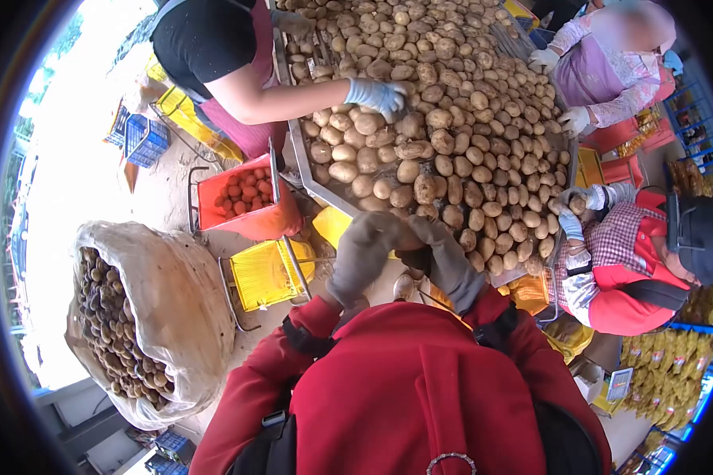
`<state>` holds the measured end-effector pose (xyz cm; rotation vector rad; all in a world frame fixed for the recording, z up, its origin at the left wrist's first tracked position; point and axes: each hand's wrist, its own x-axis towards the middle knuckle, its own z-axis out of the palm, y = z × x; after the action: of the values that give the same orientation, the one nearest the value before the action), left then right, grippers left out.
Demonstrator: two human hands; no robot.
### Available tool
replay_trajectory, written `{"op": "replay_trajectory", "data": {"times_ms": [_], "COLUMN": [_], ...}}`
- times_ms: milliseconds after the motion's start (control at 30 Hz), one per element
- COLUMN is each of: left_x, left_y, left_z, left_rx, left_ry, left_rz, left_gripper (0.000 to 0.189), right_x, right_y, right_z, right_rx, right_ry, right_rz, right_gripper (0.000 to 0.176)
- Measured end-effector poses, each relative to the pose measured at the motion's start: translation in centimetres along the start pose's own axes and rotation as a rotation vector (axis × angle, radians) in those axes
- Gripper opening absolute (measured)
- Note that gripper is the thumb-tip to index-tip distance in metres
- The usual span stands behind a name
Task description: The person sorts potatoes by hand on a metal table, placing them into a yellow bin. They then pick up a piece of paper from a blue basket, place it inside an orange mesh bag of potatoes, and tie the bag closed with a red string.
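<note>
The potatoes (483, 119) lie in a big heap on the bench (329, 198). It has a raised metal edge, which probably stops them from rolling off. The left hand (362, 257) and the right hand (454, 269) are close together at the near edge, beside the potatoes. Both wear grey gloves, maybe to keep off dirt. Their fingers look bent in, but I can't tell if either one is holding anything. A helper's blue glove (378, 96) rests on the potatoes. A red tub (245, 220) with round things in it and a yellow basket (263, 275) are near the bench, maybe so they are easy to reach. A big sack (186, 301) stands further off.
</note>
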<state>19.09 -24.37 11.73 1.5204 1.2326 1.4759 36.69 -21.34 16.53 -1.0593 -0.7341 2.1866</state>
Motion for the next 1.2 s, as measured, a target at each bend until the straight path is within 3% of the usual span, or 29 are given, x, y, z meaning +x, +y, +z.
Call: {"op": "replay_trajectory", "data": {"times_ms": [100, 133, 233, 267, 367, 400, 533, 633, 667, 767, 833, 900, 933, 1033, 1067, 1100, 1167, 1200], "left_x": [0.2, 0.2, 0.8, 0.7, -1.1, -1.1, -1.6, -1.2, -2.1, -3.0, -3.7, -6.4, -6.8, -7.9, -8.8, -9.6, -12.5, -13.9], "left_y": [-0.7, -0.4, 5.5, 5.6, 3.2, 3.3, 3.4, 5.3, 3.1, -2.3, -1.7, -2.5, -1.4, -0.9, -1.4, -1.9, -2.6, -3.8], "left_z": [-1.5, -2.2, -3.7, -3.8, -3.1, -2.8, -3.5, -1.8, -1.3, -2.6, -4.2, -3.0, -3.0, -5.4, -7.1, -8.9, -12.6, -14.7], "left_rx": [-0.335, -0.387, -0.502, -0.507, -0.218, -0.223, -0.514, -0.381, -0.37, -0.262, -0.196, -0.472, -0.43, -0.347, -0.446, -0.545, -0.582, -0.548], "left_ry": [0.138, 0.113, -0.127, -0.207, -0.176, -0.173, -0.024, -0.087, -0.102, 0.009, -0.224, -0.259, -0.224, -0.256, -0.264, -0.279, -0.059, 0.034], "left_rz": [-0.651, -0.703, -0.785, -0.828, -0.315, -0.252, -0.523, -0.41, -0.449, -0.668, -0.697, -0.69, -0.631, -0.672, -0.807, -0.936, -0.926, -0.973], "left_gripper": [0.016, 0.023, 0.032, 0.037, 0.034, 0.029, 0.021, 0.019, 0.019, 0.022, 0.034, 0.046, 0.054, 0.074, 0.073, 0.072, 0.068, 0.069], "right_x": [-1.0, -1.0, -0.4, -1.1, -2.0, -2.3, -2.8, -2.9, -2.8, -3.2, -2.1, -1.3, -0.7, 1.3, 1.5, 2.2, 3.6, 3.5], "right_y": [-0.7, -1.1, 0.1, -0.7, -1.9, -1.6, -1.5, -1.1, -0.8, -0.2, 0.3, 0.4, 0.6, 2.8, 2.3, 3.1, 4.9, 3.8], "right_z": [-0.2, 0.0, -0.6, -0.4, 0.5, 0.3, -0.1, -0.1, 0.0, 0.0, -0.9, -0.3, 0.5, 3.9, 5.1, 5.1, 4.2, 5.5], "right_rx": [0.039, 0.054, -0.367, -0.35, -0.893, -0.91, -1.149, -1.353, -1.406, -0.704, -0.813, -1.136, -1.3, -1.137, -1.205, -1.008, -0.609, -0.726], "right_ry": [-0.125, -0.182, -0.137, -0.19, -0.11, -0.072, 0.016, 0.03, 0.019, -0.206, -0.225, -0.15, -0.104, -0.312, -0.458, -0.426, -0.336, -0.251], "right_rz": [0.016, 0.005, -0.455, -0.382, -0.585, -0.594, -0.73, -0.836, -0.862, -0.274, -0.277, -0.259, -0.266, -0.104, -0.127, -0.057, 0.064, -0.008], "right_gripper": [0.046, 0.049, 0.053, 0.065, 0.071, 0.073, 0.074, 0.072, 0.071, 0.069, 0.064, 0.06, 0.057, 0.056, 0.054, 0.053, 0.051, 0.048]}}
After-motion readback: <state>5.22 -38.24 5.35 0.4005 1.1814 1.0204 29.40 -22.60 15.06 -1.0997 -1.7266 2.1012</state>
